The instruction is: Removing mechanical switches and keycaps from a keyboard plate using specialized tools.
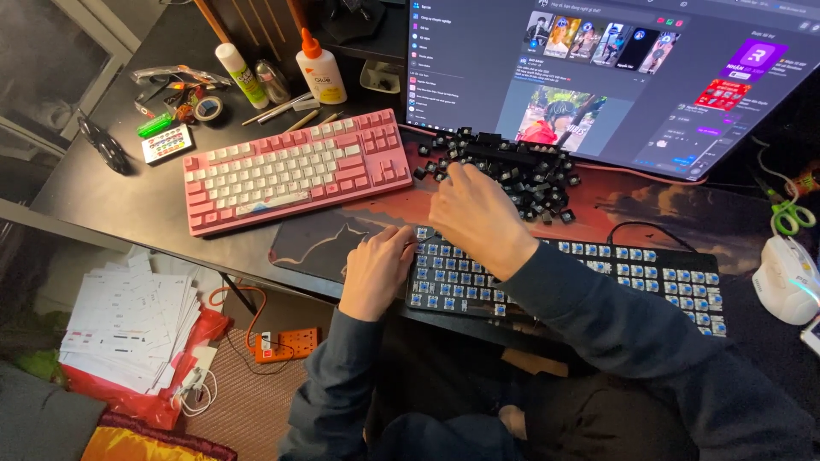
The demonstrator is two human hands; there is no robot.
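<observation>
Two keyboards: left hand (377, 271) grips the stripped black keyboard (598, 282); right hand (478, 218), fingers hidden, reaches the uncountable keycap pile (530, 175) behind it.

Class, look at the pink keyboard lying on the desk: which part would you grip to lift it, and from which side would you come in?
Probably grip the pink keyboard by its two short ends, one hand each, coming from above. It lies flat and long; the right end has bare mat beside it, the left bare desk. The far edge is crowded by pencils and glue bottles.
</observation>
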